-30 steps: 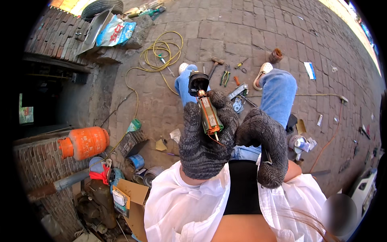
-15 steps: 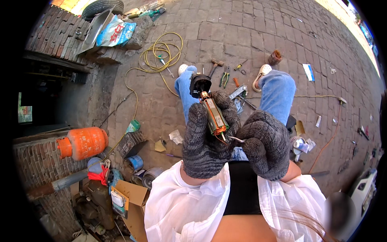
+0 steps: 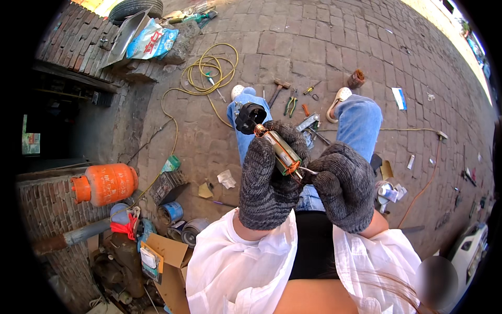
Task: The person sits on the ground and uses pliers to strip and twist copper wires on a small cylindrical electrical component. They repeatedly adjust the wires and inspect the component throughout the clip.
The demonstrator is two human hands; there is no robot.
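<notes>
Both hands wear dark grey knitted gloves and meet in front of my lap. My left hand [image 3: 266,183] is closed around a motor armature [image 3: 282,149] with a metal core and copper windings. At its far end, over my left knee, sits a round black end cap [image 3: 250,118]. The near end, with its thin shaft, points toward my right hand [image 3: 342,186]. Those fingers are curled in a pinch on a thin, pale metal tool [image 3: 308,170], whose tip lies at the shaft end. Most of this tool is hidden in the glove, so its kind is unclear.
On the brick paving beyond lie a hammer [image 3: 281,85], green-handled pliers [image 3: 291,103] and a screwdriver [image 3: 312,87]. A yellow hose [image 3: 230,78] is coiled at front left. To the left are an orange gas cylinder [image 3: 112,184] and a cardboard box [image 3: 167,251].
The armature has turned in my left hand, its black end cap swinging left and its shaft end moving right. The metal tool's tip now lies closer against the shaft.
</notes>
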